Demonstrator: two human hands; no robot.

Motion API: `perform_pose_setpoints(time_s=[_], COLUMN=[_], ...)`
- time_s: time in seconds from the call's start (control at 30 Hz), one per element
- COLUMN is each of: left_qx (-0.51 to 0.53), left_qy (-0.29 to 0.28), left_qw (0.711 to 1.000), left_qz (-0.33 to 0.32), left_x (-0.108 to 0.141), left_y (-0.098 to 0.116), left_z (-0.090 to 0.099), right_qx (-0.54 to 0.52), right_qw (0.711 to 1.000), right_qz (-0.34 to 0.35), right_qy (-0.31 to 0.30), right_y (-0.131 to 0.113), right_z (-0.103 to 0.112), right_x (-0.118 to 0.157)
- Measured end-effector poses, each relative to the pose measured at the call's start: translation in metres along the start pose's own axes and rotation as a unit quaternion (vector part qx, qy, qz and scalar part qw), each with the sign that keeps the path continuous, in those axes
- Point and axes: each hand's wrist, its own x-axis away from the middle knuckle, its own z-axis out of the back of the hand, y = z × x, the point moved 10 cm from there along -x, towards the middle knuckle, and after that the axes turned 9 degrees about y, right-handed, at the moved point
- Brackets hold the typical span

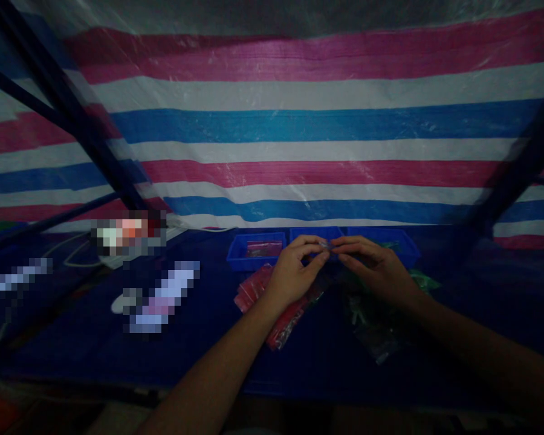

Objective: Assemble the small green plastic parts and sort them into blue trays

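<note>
My left hand [298, 266] and my right hand [372, 264] meet fingertip to fingertip over the blue table. Between them is a small clear item [327, 246], too small and dark to make out. Both hands have their fingers pinched on it. Red plastic packets [286, 319] lie under and beside my left wrist. Below my right hand are clear bags [377, 338] with dark contents. A green packet [424, 281] rests just right of my right wrist.
Behind my hands stand a blue bin [236, 252] holding a pink-edged bag, and more blue bins [410, 241]. Pixelated items and white cables [68, 257] lie left. Dark posts [95, 142] and striped sheeting [317, 124] bound the table.
</note>
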Motion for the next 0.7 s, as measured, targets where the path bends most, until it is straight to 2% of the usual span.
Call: perform_pose_setpoints(time_s=[0.23,0.33,0.47,0.57,0.63,0.7], left_qx=[-0.005,-0.002,0.005,0.031,0.051,0.066], left_qy=[0.001,0.005,0.030,0.061,0.080,0.090], left_qw=[1.000,1.000,0.999,0.994,0.992,0.990], left_qz=[-0.007,-0.003,0.039,0.080,0.084,0.083], left_x=[0.001,0.001,0.001,0.003,0.004,0.004], left_y=[0.002,0.003,-0.006,-0.015,-0.015,-0.015], left_z=[0.001,0.002,0.005,0.010,0.013,0.014], right_qx=[-0.092,-0.072,0.003,0.087,0.139,0.161], right_qw=[0.993,0.995,1.000,0.993,0.983,0.975], right_qz=[-0.071,-0.071,-0.011,0.069,0.119,0.145], right_qy=[-0.013,-0.015,0.014,0.037,0.010,-0.042], right_y=[0.005,0.002,-0.007,-0.017,-0.021,-0.021], right_z=[-0.002,-0.001,0.006,0.009,0.001,-0.010], right_x=[0.002,0.002,-0.001,-0.002,-0.001,-0.001])
